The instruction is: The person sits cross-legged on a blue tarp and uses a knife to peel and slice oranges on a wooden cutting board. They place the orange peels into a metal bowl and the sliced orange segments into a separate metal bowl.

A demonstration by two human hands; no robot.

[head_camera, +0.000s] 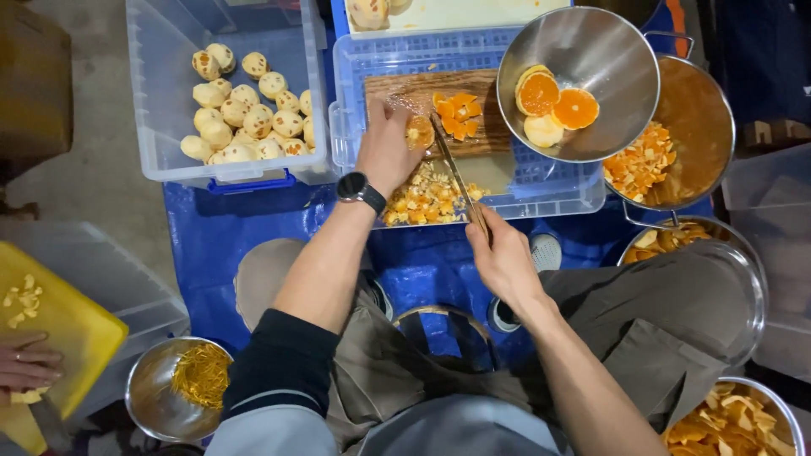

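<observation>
Blue tarp (220, 245): it covers the floor under everything; I sit at its near edge with my knees either side of the work.
Clear bin (152, 101): at the far left corner of the tarp, holding a heap of peeled pale fruit (245, 118).
Blue crate (557, 181): turned over in front of me as a stand; chopped bits (427, 198) have piled up along its near edge.
Steel bowl (591, 51): tilted at the crate's far right corner, with cut orange halves (557, 105) inside.
Cutting board (405, 89): lies across the top of the crate, diced orange (459, 112) at its middle.
Knife (456, 173): my right hand (504, 260) is closed round the handle, blade angled up to the fruit.
Orange piece (420, 133): on the board near its near edge, pinned under my left hand (386, 148), fingers pressed down on it.
Doing it well, as I judge: keep my fingertips curled back from the blade, cut straight down, and push the diced bits clear so the board stays open.
</observation>
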